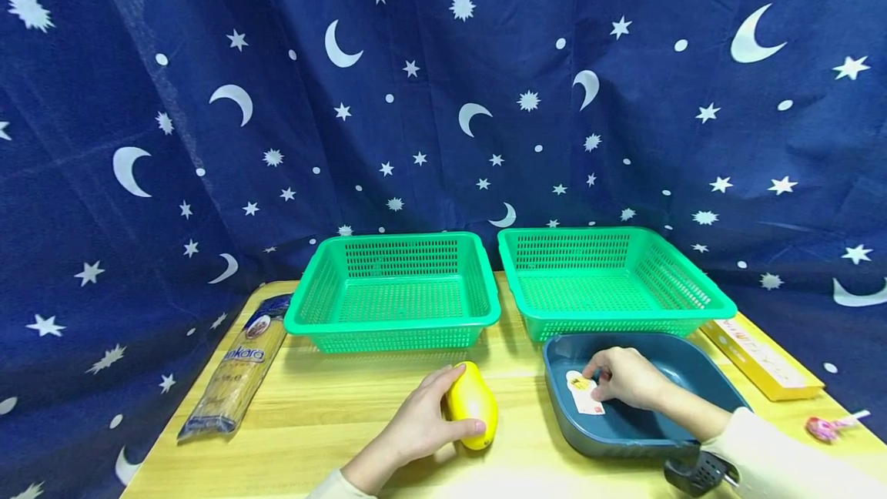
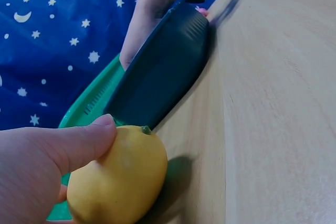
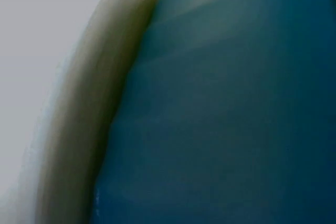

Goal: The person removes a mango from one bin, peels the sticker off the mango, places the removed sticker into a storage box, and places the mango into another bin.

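My left hand holds a yellow mango over the table's front middle, thumb on the near side and fingers round the far side. In the left wrist view the mango shows a small green stem by the thumb tip, and its shadow falls on the wood. My right hand reaches down inside a dark blue basin, with thumb and bent index finger beside a white label on the basin's inside. I cannot tell whether it pinches anything. The right wrist view shows mostly the blurred blue basin wall.
Two green perforated baskets stand at the back, the right one directly behind the basin. A pasta packet lies at the left edge. A yellow box and a pink wrapped lollipop lie at the right.
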`<state>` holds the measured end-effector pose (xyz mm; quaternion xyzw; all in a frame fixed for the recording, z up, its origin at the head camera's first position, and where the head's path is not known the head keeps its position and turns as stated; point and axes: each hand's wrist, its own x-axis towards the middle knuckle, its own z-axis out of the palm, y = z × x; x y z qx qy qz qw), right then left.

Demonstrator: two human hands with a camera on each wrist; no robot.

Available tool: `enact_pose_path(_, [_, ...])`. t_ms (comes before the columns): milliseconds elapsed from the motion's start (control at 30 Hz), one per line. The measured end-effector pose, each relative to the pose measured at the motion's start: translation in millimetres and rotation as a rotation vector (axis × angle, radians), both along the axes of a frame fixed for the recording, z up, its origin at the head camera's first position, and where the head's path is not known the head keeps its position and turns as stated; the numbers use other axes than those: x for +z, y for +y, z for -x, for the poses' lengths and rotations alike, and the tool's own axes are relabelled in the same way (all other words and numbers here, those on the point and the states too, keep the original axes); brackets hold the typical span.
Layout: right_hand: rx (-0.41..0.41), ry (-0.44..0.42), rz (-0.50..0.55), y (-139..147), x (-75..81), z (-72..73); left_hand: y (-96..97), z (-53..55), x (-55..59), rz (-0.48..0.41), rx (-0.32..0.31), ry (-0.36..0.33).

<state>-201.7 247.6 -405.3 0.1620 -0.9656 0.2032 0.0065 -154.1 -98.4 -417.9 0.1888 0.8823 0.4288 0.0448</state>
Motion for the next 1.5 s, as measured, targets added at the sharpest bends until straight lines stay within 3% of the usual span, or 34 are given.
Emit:
enact_pose_path(100, [-0.017, 0.032, -0.030, 0.1, 0.5, -0.9, 0.2, -1.1, 1.0, -0.002, 0.002, -0.004])
enact_pose_path(333, [0.058, 0.132, -0.090, 0.8, 0.7, -4.3, -0.1, -1.6, 1.1, -0.019, 0.000, -0.010])
enact_pose_path(800, [0.115, 0.092, -0.031, 3.8, -1.4, -4.9, 0.0, -1.4, -2.7, -0.024, 0.008, -0.006])
enact_pose_path(1100, [0.111, 0.064, -0.005, 4.4, -5.6, -5.5, 0.7, -1.8, -4.3, -0.023, 0.005, -0.007])
enact_pose_path(1500, [0.063, 0.118, 0.036, -1.5, 10.6, -12.2, 2.8, -0.1, -5.3, -0.038, 0.005, 0.033])
